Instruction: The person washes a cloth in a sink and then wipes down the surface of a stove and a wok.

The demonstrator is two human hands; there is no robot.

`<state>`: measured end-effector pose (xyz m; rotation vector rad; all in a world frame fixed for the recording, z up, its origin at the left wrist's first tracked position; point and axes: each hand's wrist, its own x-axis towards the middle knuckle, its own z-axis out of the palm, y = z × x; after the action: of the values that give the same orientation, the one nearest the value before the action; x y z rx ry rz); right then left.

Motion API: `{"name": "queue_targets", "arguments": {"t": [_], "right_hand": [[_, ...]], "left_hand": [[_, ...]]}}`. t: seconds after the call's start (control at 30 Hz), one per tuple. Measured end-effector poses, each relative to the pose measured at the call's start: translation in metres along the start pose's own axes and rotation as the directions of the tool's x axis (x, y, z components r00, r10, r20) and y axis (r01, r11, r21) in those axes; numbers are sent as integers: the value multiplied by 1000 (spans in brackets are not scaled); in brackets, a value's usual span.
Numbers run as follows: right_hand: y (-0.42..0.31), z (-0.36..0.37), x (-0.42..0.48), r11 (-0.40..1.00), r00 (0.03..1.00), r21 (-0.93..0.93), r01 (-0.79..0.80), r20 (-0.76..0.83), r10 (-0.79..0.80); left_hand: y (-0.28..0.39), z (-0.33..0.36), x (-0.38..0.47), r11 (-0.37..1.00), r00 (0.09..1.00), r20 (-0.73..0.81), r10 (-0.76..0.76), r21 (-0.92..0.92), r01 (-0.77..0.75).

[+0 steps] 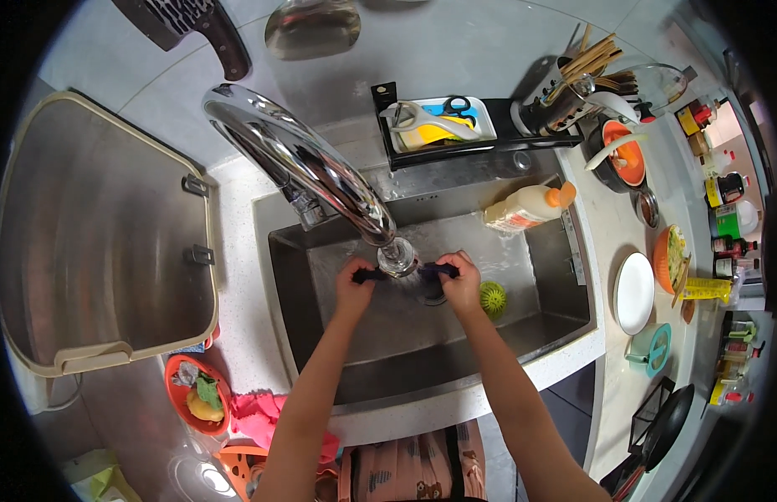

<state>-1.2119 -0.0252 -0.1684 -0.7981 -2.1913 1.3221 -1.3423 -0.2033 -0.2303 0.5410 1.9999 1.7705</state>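
Under the running water of a chrome faucet [300,150], my left hand [354,282] grips the end of a dark purple object [369,275]. A similar dark end [443,270] is pinched by my right hand [462,282]. The faucet head and the spray hide the middle, so I cannot tell whether this is one long piece or two. Both hands are above the floor of a stainless steel sink [388,332], around the drain. Beside my right wrist lies a green slotted ball-shaped strainer [493,300]. A dish soap bottle [526,207] with an orange cap leans at the sink's back right.
A black rack [451,150] behind the sink holds scissors and a peeler. Chopsticks [592,59] stand in a holder. On the right counter are a white plate [634,293] and an orange bowl [671,257]. An orange-red basin [197,395] and pink cloth [256,414] lie left.
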Motion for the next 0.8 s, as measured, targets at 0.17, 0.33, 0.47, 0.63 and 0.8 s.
{"name": "queue_targets", "arguments": {"t": [0.17, 0.33, 0.47, 0.63, 0.8], "right_hand": [[-2, -3, -42, 955, 999, -294, -34, 9, 39], [44, 8, -80, 848, 877, -527, -60, 378, 297], [69, 12, -87, 876, 814, -345, -336, 361, 455], [75, 32, -95, 831, 741, -251, -497, 376, 557], [99, 26, -96, 774, 708, -122, -621, 336, 621]], "left_hand": [[51, 1, -37, 945, 970, 202, 132, 269, -184], [-23, -2, -51, 920, 963, 234, -136, 391, 35], [-60, 28, -23, 874, 989, 101, -112, 484, 50], [-130, 43, 5, 721, 1000, 30, -2, 693, -19], [-116, 88, 10, 771, 870, 167, -464, 560, 304]]}}
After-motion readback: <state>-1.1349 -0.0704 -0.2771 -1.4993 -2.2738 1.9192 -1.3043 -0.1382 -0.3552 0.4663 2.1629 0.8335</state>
